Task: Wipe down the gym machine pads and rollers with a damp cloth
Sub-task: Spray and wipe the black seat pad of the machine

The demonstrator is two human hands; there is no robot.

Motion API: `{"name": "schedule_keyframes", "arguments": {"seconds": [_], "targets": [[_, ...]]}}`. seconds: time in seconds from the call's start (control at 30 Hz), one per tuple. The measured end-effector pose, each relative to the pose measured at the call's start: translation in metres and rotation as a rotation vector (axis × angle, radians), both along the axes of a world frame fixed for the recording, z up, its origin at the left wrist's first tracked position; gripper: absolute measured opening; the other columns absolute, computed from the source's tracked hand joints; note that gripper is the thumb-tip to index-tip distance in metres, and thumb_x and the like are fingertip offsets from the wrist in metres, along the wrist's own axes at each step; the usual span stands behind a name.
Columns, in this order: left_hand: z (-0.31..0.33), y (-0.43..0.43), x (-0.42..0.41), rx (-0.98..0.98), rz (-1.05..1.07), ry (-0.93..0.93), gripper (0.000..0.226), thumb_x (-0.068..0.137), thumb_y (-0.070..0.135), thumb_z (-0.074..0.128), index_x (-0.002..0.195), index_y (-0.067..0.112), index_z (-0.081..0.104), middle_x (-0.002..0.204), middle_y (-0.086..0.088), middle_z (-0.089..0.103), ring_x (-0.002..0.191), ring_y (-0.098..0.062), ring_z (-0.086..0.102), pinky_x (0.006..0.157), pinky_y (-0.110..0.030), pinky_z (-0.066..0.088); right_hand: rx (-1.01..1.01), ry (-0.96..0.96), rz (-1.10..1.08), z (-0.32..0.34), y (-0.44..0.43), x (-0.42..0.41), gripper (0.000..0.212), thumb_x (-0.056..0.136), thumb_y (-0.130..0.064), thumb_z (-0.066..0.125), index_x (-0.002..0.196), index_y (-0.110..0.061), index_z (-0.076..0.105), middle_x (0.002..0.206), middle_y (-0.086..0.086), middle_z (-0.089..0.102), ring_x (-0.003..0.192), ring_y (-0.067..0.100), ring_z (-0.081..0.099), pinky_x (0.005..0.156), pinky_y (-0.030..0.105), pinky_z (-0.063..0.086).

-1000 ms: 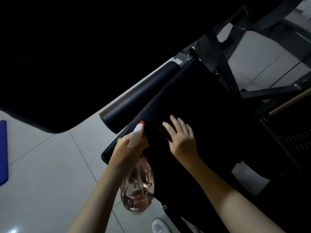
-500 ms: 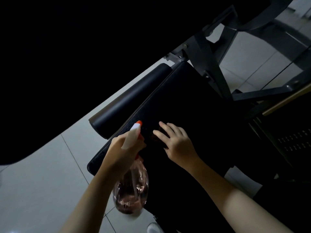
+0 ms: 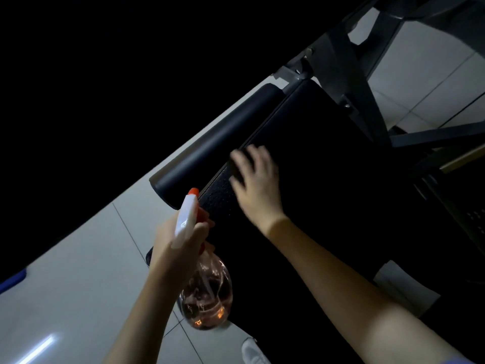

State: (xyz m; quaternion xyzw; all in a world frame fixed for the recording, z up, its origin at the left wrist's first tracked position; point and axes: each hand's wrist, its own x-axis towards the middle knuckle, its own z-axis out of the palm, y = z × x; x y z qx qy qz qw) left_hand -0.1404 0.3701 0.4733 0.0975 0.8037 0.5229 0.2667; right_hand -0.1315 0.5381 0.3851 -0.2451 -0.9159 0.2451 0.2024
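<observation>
A black seat pad of the gym machine fills the middle of the view, with a dark foam roller lying along its left edge. My right hand presses flat on the pad near that edge, fingers spread over a dark cloth that barely shows under them. My left hand grips a clear spray bottle with pinkish liquid, a white head and an orange nozzle, held just left of the pad's near corner.
A large black pad hangs over the upper left of the view. Grey steel frame bars rise at the upper right. Pale floor tiles lie below, with a white shoe and a blue mat edge.
My right hand has slid with the cloth up the pad, away from me along its left edge. The spray bottle stays in my left hand, about where it was.
</observation>
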Motion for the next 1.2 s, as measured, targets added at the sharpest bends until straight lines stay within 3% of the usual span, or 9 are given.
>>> {"name": "schedule_keyframes", "arguments": {"seconds": [0.1,0.2,0.3,0.5,0.73,0.8,0.93,1.03,1.2], "targets": [[-0.005,-0.008,0.001,-0.027,0.002,0.025,0.053,0.054,0.058,0.066,0.081,0.013,0.057,0.069,-0.01,0.058,0.057,-0.015,0.048,0.054,-0.032,0.04,0.111,0.02,0.415,-0.012,-0.034,0.024,0.045,0.08,-0.04,0.049,0.118,-0.02,0.063,0.131,0.014,0.055,0.129,0.031,0.035,0.108,0.045,0.026],[-0.005,-0.01,0.0,-0.058,-0.009,0.015,0.033,0.058,0.048,0.054,0.079,0.022,0.057,0.069,-0.011,0.058,0.056,-0.013,0.047,0.053,-0.029,0.038,0.212,-0.009,0.624,-0.023,-0.022,0.049,0.055,0.068,-0.027,0.075,0.12,-0.02,0.057,0.136,0.011,0.051,0.131,0.028,0.034,0.111,0.04,0.017],[-0.005,-0.011,0.001,-0.101,0.008,-0.015,0.026,0.056,0.041,0.054,0.075,0.026,0.061,0.072,0.0,0.065,0.052,-0.007,0.052,0.054,-0.028,0.041,0.227,-0.006,0.47,-0.022,0.007,0.041,0.057,0.063,-0.021,0.077,0.117,-0.019,0.06,0.133,0.012,0.054,0.129,0.028,0.037,0.109,0.043,0.023],[-0.008,-0.015,0.007,-0.096,0.085,0.012,0.015,0.064,0.024,0.052,0.074,0.021,0.064,0.075,0.006,0.071,0.054,-0.006,0.061,0.052,-0.022,0.045,0.051,-0.06,-0.048,0.002,-0.017,0.002,0.045,0.08,-0.034,0.042,0.118,-0.017,0.061,0.128,0.013,0.056,0.124,0.035,0.046,0.102,0.054,0.035],[-0.005,-0.013,0.006,-0.074,0.004,0.059,0.016,0.062,0.036,0.053,0.078,0.036,0.057,0.078,-0.012,0.06,0.065,-0.023,0.056,0.057,-0.037,0.044,0.226,0.007,0.669,-0.013,-0.042,0.015,0.042,0.073,-0.03,0.06,0.113,-0.018,0.065,0.127,0.009,0.058,0.125,0.03,0.047,0.107,0.045,0.021],[-0.004,-0.012,0.005,-0.114,0.009,0.081,0.013,0.064,0.031,0.052,0.076,0.03,0.058,0.075,-0.004,0.066,0.059,-0.018,0.058,0.053,-0.03,0.044,0.292,-0.007,0.64,-0.012,-0.015,0.009,0.048,0.064,-0.023,0.074,0.111,-0.017,0.066,0.124,0.01,0.06,0.121,0.03,0.052,0.105,0.043,0.021],[0.001,-0.005,0.007,-0.121,0.087,0.061,0.02,0.064,0.025,0.049,0.078,0.017,0.062,0.073,0.005,0.07,0.051,-0.008,0.059,0.055,-0.031,0.043,0.173,-0.061,0.152,0.007,0.042,-0.011,0.038,0.082,-0.03,0.058,0.119,-0.02,0.06,0.129,0.005,0.055,0.127,0.026,0.045,0.109,0.048,0.017],[0.005,0.005,0.008,-0.105,0.111,0.051,0.022,0.063,0.025,0.049,0.07,0.036,0.066,0.072,0.001,0.068,0.048,-0.005,0.057,0.053,-0.029,0.04,-0.039,-0.086,-0.143,0.015,0.045,-0.029,0.036,0.091,-0.029,0.052,0.125,-0.019,0.054,0.137,0.006,0.047,0.135,0.027,0.032,0.111,0.052,0.015],[0.012,0.027,0.012,-0.065,0.046,0.039,0.045,0.067,0.024,0.047,0.058,0.068,0.052,0.069,0.008,0.066,0.065,-0.021,0.058,0.062,-0.036,0.046,0.177,-0.002,0.39,0.0,0.023,-0.005,0.043,0.081,-0.034,0.043,0.115,-0.017,0.063,0.125,0.008,0.058,0.124,0.031,0.047,0.106,0.05,0.031]]}}
